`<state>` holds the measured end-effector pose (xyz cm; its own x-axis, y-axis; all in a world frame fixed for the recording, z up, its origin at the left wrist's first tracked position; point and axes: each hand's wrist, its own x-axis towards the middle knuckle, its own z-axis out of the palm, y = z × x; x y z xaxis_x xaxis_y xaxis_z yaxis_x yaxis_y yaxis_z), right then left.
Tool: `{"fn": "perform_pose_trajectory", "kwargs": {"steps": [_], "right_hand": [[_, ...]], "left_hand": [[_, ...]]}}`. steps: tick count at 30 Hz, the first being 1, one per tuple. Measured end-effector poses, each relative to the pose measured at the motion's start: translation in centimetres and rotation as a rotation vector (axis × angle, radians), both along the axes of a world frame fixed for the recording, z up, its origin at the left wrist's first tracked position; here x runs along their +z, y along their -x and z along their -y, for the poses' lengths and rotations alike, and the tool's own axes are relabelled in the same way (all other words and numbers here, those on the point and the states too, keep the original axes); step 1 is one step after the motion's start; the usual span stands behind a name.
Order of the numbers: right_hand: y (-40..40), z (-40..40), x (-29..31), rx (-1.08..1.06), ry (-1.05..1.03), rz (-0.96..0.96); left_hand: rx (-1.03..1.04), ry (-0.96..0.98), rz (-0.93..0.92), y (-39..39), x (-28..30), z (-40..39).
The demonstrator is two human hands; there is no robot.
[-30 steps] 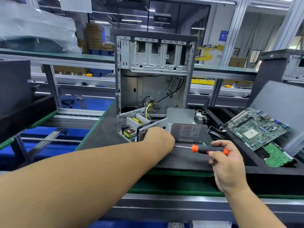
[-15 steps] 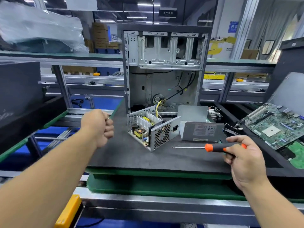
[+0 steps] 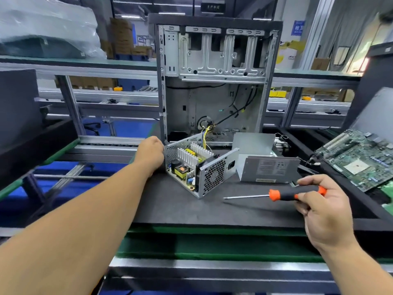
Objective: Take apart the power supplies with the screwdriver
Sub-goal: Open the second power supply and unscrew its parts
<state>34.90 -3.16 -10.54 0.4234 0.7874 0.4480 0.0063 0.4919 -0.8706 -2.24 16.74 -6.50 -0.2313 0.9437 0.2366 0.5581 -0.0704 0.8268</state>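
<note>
On the dark mat, in front of the tall computer case: open power supply, lid off, beside its grey cover. Left hand against its mesh side (fingers hidden, so cannot tell). Right hand curled round the screwdriver. Probably heavy, stiff metal with sharp edges. Best held by the outer walls, never the breakable parts inside.

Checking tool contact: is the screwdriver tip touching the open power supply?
No, the screwdriver tip hangs apart from the open power supply.
</note>
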Motion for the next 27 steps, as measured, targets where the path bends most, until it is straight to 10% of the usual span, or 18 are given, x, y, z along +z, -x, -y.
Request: {"fn": "perform_pose_trajectory", "kwargs": {"steps": [23,27], "right_hand": [[0.8,0.3,0.2,-0.005,-0.035,-0.02],[0.9,0.5,0.4,-0.008,-0.021,-0.021]], "left_hand": [[-0.135,-0.092,0.91,1.9,0.1,2.0],[-0.139,-0.236,0.543,1.8,0.5,2.9]]}}
